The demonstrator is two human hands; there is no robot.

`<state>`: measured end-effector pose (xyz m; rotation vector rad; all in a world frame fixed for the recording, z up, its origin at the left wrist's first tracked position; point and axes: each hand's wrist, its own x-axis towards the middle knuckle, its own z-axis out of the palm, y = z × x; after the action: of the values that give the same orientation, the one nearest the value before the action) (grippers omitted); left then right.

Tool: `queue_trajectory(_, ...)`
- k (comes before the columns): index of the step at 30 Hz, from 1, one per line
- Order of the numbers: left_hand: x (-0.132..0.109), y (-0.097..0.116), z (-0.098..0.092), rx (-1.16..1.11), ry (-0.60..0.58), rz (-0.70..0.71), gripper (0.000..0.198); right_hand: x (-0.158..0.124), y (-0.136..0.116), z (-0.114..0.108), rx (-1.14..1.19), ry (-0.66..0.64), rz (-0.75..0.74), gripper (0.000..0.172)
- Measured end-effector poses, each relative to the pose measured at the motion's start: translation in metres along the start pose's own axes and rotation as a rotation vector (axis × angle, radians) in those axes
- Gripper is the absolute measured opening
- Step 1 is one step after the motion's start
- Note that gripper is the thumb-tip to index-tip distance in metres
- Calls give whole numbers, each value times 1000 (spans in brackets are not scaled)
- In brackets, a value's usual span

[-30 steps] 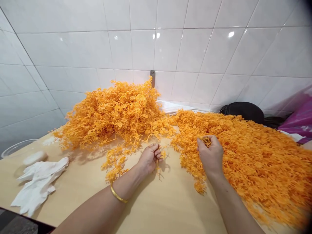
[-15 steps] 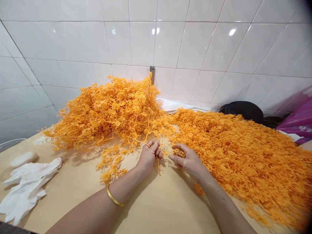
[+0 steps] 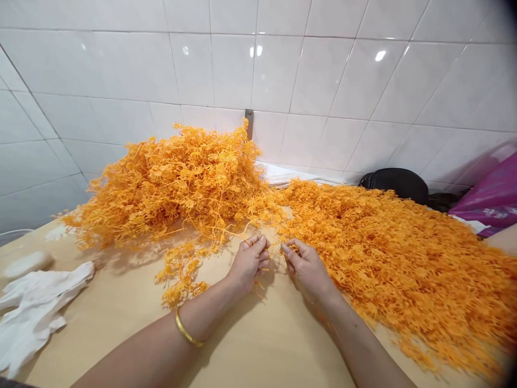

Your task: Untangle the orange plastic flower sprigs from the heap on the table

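My left hand point(image 3: 249, 262) is closed on a thin orange plastic stem, whose end hangs below the fingers. Facing it, my right hand point(image 3: 305, 267) pinches a small orange piece between thumb and forefinger; the fingers hide most of it. A narrow gap lies between the two hands. Behind and left of them rises a tall heap of orange artificial sprigs point(image 3: 173, 188). A flat, wide pile of small orange pieces point(image 3: 396, 258) spreads to the right of my right hand. One loose branched sprig point(image 3: 181, 275) lies just left of my left hand.
White gloves point(image 3: 44, 307) and a white rounded object point(image 3: 28, 264) lie at the table's left. A black case point(image 3: 396, 183) and a purple bag point(image 3: 488, 188) sit at the back right. The tiled wall point(image 3: 283, 70) stands behind the tan table point(image 3: 258, 355).
My right hand's thumb and fingers have closed from an open curve into a pinch on a small orange piece. My left hand keeps its hold. The view has shifted slightly.
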<state>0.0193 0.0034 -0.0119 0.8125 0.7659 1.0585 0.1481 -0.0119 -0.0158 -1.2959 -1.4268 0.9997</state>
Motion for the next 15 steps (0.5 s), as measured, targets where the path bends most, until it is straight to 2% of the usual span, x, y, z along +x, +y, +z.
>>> queue_trajectory(3,0,2,1,22,19,34,27,0,-1,-5,61,-63,39,22)
queue_trajectory(6,-1,4,1,50,43,87,27,-1,-3,-9,28,-112,23,22)
queue_trajectory(9,-2,4,3,69,25,137,28,-2,-5,-6,-13,-101,8,24)
queue_trajectory(12,-4,2,6,78,-16,165,28,-2,-8,0,-180,69,-58,23)
queue_trajectory(15,-6,1,7,84,0,183,28,1,-11,-6,-450,324,-196,21)
